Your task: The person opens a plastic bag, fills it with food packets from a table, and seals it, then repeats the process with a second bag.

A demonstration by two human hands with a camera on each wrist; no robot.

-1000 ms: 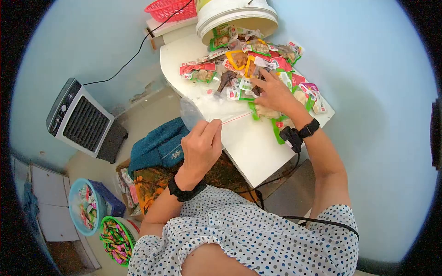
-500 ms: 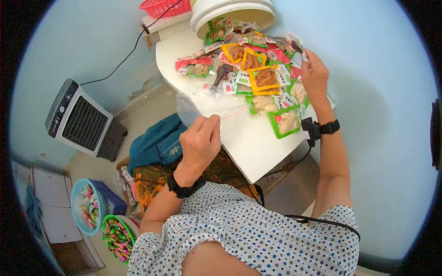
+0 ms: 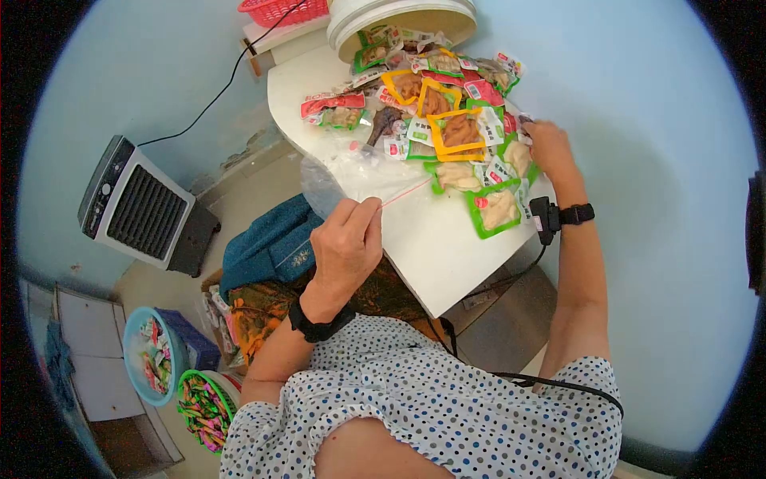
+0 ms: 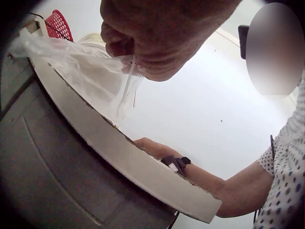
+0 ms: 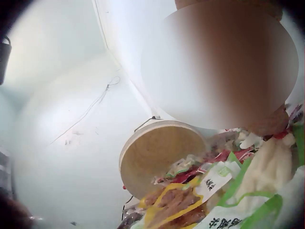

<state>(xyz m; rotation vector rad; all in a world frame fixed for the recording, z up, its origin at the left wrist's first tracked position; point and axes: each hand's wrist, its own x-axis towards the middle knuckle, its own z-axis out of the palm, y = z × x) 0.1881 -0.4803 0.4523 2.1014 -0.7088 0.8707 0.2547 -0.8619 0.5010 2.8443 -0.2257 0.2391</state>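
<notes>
My left hand (image 3: 347,246) pinches the edge of a clear plastic zip bag (image 3: 321,188) with a red line along its mouth. In the left wrist view the thin bag (image 4: 88,67) hangs from the fingertips over the table's edge. At the right side of a heap of sealed food packets, my right hand (image 3: 553,152) has its curled fingers on a small dark-and-white packet (image 3: 524,119), mostly hidden by the hand. Close by lie a yellow-edged packet (image 3: 461,132) of brown meat and green-edged packets (image 3: 499,211) of pale meat.
A white bucket (image 3: 343,33) lies tipped at the back of the white table (image 3: 427,267), packets spilling from its mouth. A red basket (image 3: 283,11) stands behind. On the floor are an air cooler (image 3: 140,203), a blue basin (image 3: 132,359) and a green-rimmed basket (image 3: 182,415) of wrapped items.
My right hand left the middle of the heap, uncovering the yellow-edged packet, and lifted a dark packet at the right. It has since come lower, nearer the table's right edge. The left hand stays put.
</notes>
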